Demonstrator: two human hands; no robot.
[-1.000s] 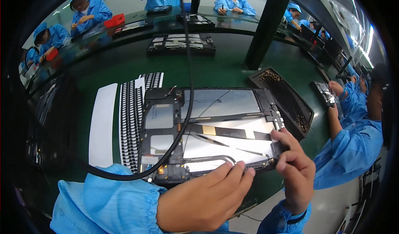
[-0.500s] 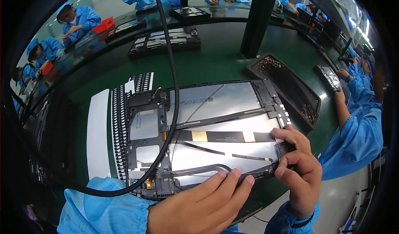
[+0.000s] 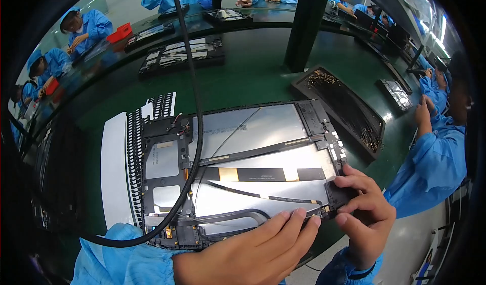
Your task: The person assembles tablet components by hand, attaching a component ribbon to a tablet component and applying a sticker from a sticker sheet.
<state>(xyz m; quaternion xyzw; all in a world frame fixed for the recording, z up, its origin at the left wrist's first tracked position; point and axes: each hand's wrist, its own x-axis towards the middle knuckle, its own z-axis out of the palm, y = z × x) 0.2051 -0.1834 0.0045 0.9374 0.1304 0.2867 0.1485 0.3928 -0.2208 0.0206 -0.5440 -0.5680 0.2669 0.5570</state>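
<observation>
The opened tablet [image 3: 283, 158] is on the green table [image 3: 253, 77], by the near edge. Its near R corner is close to that edge, where gray floor [image 3: 400, 244] shows past it. It's silver inside w/ flat black cables [image 3: 258, 174].

L hand [image 3: 253, 247] lies along the tablet's near side, fingers side by side, tips on the rim; thumb is hidden, so can't tell if it grips. R hand [image 3: 367, 201] is at the near R corner, thumb & pointer apart; pointer touches the black end, but can't tell if they pinch it.

A wide strip of green runs from the tablet's far side to a 2nd opened tablet [image 3: 185, 55] nr the table's far edge. R side is tighter: a black tray [image 3: 349, 114] w/ tiny gold bits [image 3: 372, 139] sits just beside the tablet's far R corner. On the L, strips w/ black tabs [image 3: 134, 158] & a white sheet [image 3: 115, 168] are close by.

A thick black cord [image 3: 195, 88] hangs in front & crosses the tablet's L part. A dark post [image 3: 305, 27] stands behind the tray. Dark stuff [image 3: 55, 168] is at the table's L end. A co-worker [image 3: 435, 153] in blue is at the R end.
</observation>
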